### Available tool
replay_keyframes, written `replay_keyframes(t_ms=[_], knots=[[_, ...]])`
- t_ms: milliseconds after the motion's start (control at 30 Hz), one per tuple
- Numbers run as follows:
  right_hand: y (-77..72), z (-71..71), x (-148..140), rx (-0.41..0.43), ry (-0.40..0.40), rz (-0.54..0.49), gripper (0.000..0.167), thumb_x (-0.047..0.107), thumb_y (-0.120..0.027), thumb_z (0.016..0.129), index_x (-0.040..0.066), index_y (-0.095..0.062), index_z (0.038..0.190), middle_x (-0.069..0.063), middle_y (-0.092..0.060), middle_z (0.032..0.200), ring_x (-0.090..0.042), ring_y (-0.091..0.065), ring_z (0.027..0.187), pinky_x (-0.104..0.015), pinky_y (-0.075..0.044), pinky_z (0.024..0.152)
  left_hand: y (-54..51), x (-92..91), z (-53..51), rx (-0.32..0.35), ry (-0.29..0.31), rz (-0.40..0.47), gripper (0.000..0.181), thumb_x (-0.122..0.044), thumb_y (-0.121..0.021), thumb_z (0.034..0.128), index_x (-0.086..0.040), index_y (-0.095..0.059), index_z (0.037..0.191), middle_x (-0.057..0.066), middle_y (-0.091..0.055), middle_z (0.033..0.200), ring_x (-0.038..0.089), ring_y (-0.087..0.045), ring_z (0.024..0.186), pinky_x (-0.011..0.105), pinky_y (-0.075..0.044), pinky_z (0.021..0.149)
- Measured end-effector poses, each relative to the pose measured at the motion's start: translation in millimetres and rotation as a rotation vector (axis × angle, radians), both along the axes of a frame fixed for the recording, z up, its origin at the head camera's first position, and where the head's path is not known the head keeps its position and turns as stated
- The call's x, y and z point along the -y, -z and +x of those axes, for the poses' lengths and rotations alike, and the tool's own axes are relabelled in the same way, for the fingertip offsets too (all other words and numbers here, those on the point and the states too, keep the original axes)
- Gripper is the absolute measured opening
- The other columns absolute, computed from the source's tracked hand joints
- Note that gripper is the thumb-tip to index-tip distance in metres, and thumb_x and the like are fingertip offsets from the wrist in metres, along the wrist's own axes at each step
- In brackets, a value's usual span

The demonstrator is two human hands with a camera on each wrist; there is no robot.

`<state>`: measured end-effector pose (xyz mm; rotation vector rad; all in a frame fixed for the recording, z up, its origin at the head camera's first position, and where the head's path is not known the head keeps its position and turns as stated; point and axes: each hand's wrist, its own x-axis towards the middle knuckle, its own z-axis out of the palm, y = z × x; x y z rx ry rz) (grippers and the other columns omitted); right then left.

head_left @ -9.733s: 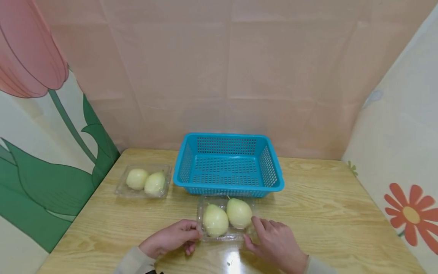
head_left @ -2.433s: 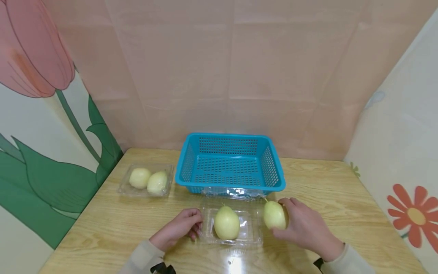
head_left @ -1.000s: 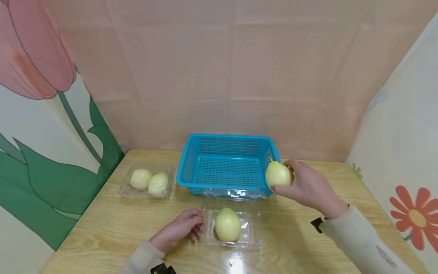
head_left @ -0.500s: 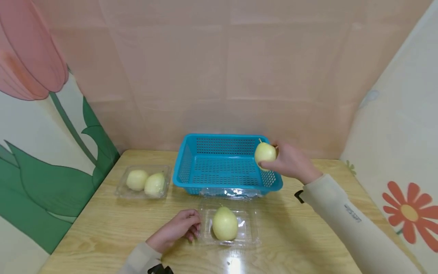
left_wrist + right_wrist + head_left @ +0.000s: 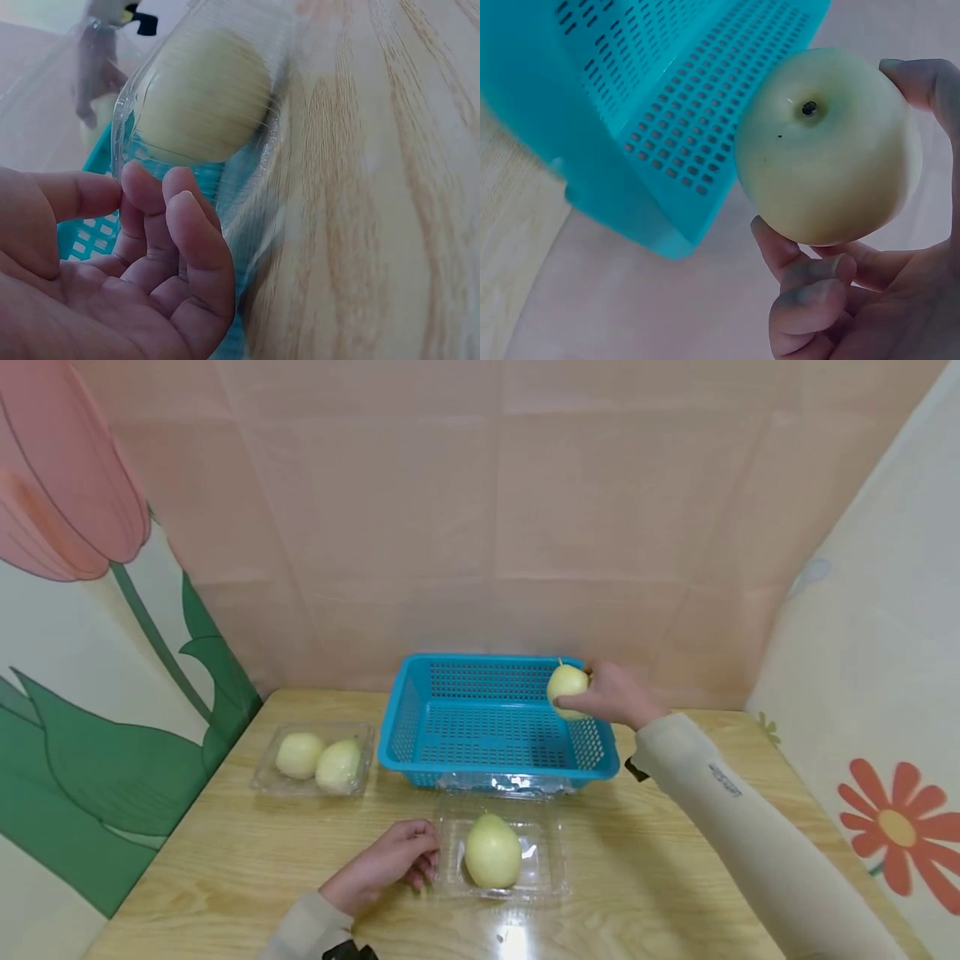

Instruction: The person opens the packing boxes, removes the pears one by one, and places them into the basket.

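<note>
My right hand (image 5: pixel 618 695) grips a pale yellow-green pear (image 5: pixel 567 687) at the right side of the blue plastic basket (image 5: pixel 390 739). In the right wrist view, thumb and fingers clasp the pear (image 5: pixel 825 157) from either side, its dark blossom end facing the camera. My left hand (image 5: pixel 392 862) is at the left edge of an opened clear plastic clamshell box (image 5: pixel 546 868). In the left wrist view, thumb and forefinger of the left hand (image 5: pixel 142 262) pinch the box's rim. One pear (image 5: pixel 492 852) sits in that box, and its lid leans against the basket's front.
To the left of the basket, a second clear clamshell box (image 5: pixel 270 783) holds two pears (image 5: pixel 318 760). A pink cloth wall (image 5: pixel 495 527) rises behind the wooden table (image 5: pixel 225 860), and printed flower panels flank both sides.
The clamshell box was opened and one pear taken out by my right hand. Over the last second that pear moved left and farther back to the basket's right end. The left hand stayed put.
</note>
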<state>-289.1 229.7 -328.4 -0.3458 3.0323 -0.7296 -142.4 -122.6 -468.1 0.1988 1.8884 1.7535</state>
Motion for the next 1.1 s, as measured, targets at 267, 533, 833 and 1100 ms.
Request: replay_keyframes(t_ms=[267,533,833,1100], knots=[[4.5,-24.3,10,0.102,0.021,-0.009,0.064,0.051,-0.075,0.082,0.002,-0.054,0.117,-0.015,-0.064,0.102,-0.027,-0.057,0.081,-0.034,-0.048,0.065,1.9,-1.6,-0.2,0.000,-0.003,0.005,0.023,-0.017,-0.047,0.1039,0.002,-0.056,0.094,0.002,-0.057,0.079,0.013,-0.057,0.067,0.024,-0.047,0.056],[11.1,-42.4,28,0.136,0.044,0.030,0.050,0.050,-0.076,0.081,0.003,-0.063,0.094,-0.009,-0.062,0.085,-0.024,-0.052,0.074,-0.033,-0.045,0.064,2.6,1.7,-1.6,-0.007,0.000,-0.001,0.023,-0.017,-0.047,0.1035,0.001,-0.056,0.094,0.003,-0.057,0.080,0.014,-0.056,0.068,0.024,-0.048,0.057],[27.1,-65.0,51,0.184,0.097,0.075,0.045,0.048,-0.079,0.078,0.010,-0.054,0.073,0.000,-0.048,0.065,-0.018,-0.045,0.062,-0.029,-0.040,0.057,3.1,4.8,-1.9,-0.006,0.003,-0.005,0.022,-0.018,-0.047,0.1034,-0.001,-0.055,0.092,0.003,-0.057,0.080,0.014,-0.056,0.068,0.024,-0.048,0.057],[34.5,-69.0,65,0.215,0.101,0.136,0.052,0.050,-0.075,0.080,0.004,-0.057,0.096,-0.008,-0.057,0.084,-0.021,-0.050,0.071,-0.030,-0.045,0.059,1.6,7.2,-2.8,-0.006,-0.001,-0.013,0.022,-0.018,-0.047,0.1033,-0.001,-0.056,0.092,0.003,-0.057,0.080,0.014,-0.057,0.068,0.025,-0.048,0.057]])
